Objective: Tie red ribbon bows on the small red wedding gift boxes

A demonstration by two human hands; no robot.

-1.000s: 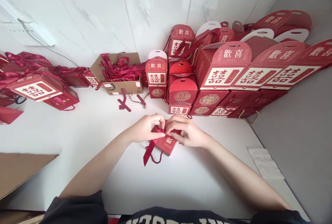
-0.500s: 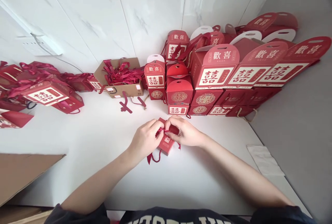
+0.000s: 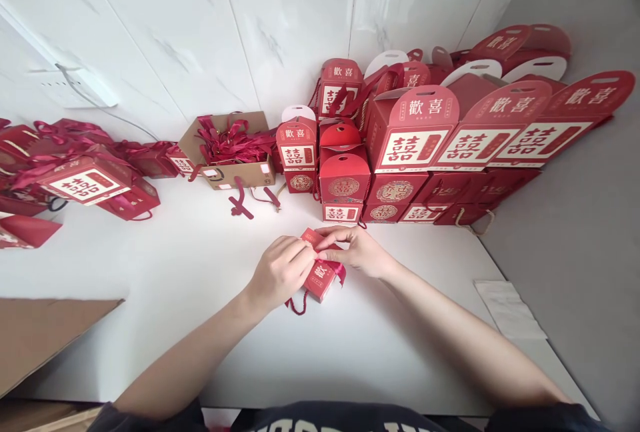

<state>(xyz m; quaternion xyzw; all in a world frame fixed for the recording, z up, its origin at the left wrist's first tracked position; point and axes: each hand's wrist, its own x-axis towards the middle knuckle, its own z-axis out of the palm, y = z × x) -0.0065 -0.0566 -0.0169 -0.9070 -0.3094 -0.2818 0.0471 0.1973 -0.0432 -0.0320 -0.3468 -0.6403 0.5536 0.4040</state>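
Note:
A small red gift box (image 3: 319,283) with pale lettering lies on the white table, a dark red cord handle (image 3: 299,312) looping out at its near side. My left hand (image 3: 281,271) is closed over the box's left part, its fingertips pinching a red ribbon (image 3: 340,272) above the lid. From the right, my right hand (image 3: 361,253) reaches in with thumb and forefinger closed on the ribbon, close to the left fingertips. One ribbon tail hangs over the right side of the box. The crossing of the ribbon is mostly hidden by my fingers.
Red gift boxes (image 3: 420,145) are stacked along the wall at right. A cardboard box (image 3: 245,175) of red ribbons stands at the back, with loose ribbon pieces (image 3: 241,207) before it. Ribbon-tied boxes (image 3: 85,182) crowd the left. A cardboard flap (image 3: 50,332) juts in at near left.
My right hand has opened out slightly, and its fingers have shifted on the ribbon. The ribbon tail at right now shows more broadly, while the left tail is mostly hidden.

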